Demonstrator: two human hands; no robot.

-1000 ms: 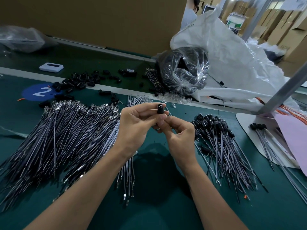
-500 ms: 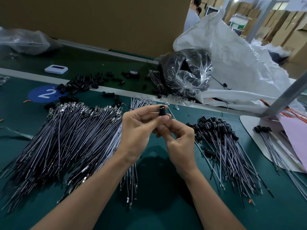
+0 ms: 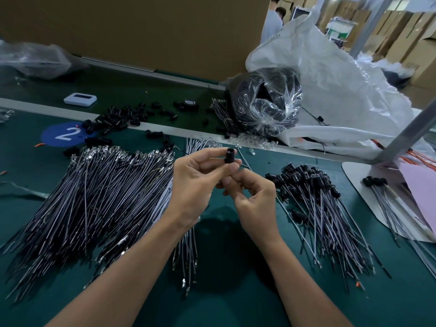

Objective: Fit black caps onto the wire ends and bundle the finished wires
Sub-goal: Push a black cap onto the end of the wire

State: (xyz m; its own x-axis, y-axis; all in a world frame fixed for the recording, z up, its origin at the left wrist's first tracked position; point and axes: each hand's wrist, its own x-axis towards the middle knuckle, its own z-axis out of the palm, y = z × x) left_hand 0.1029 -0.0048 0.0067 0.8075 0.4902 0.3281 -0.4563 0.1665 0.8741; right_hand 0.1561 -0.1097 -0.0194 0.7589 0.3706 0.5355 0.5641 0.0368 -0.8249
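Black cap (image 3: 230, 156) pinched upright between thumb and forefinger of left hand (image 3: 195, 182), above green table (image 3: 236, 291). Right hand (image 3: 253, 197) just below, fingertips (image 3: 227, 181) closed beneath cap; wire in them not clearly visible. Uncapped wires (image 3: 94, 192) heaped left, capped wires (image 3: 325, 204) right, loose caps (image 3: 118, 116) behind.

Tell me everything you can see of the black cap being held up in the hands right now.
The small black cylindrical cap looks like matte plastic, a short tube with an open, hollow top end facing up and slightly away. It stands roughly upright above the green table, pinched near its lower half by the left hand fingers. The right hand sits just below it; whether it touches the cap, or whether a wire is seated inside, cannot be told.
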